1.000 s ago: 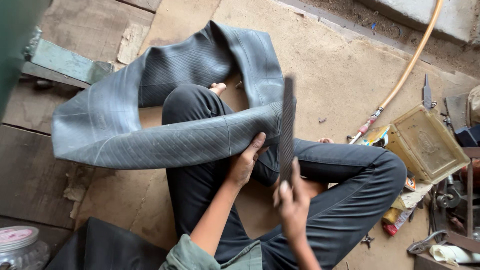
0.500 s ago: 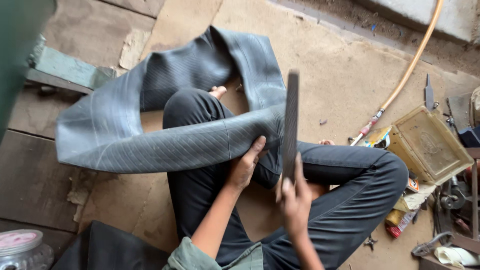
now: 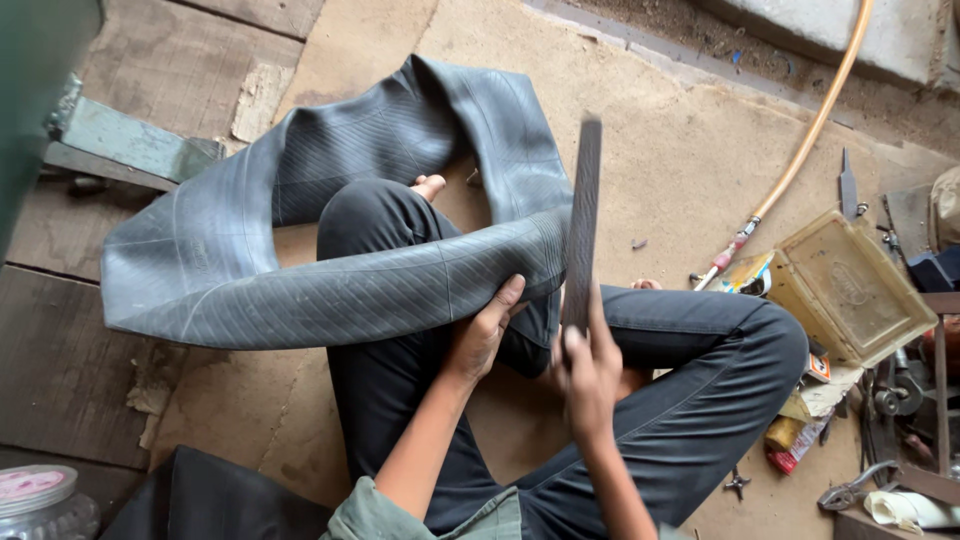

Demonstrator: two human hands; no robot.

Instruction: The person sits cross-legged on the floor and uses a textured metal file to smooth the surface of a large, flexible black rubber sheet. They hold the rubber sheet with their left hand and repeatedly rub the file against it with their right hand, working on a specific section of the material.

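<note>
Seated cross-legged on floor. Large grey inner tube, deflated, draped over raised knee, looped round leg. Left hand closed on tube's near edge, pinning it against thigh. Right hand gripping long flat dark rasp, held upright, blade edge against tube surface just beside left hand. Roughening judged under way; no patch on tube visible yet. Orange hose, yellowish plastic tray, scattered tools to right.
</note>
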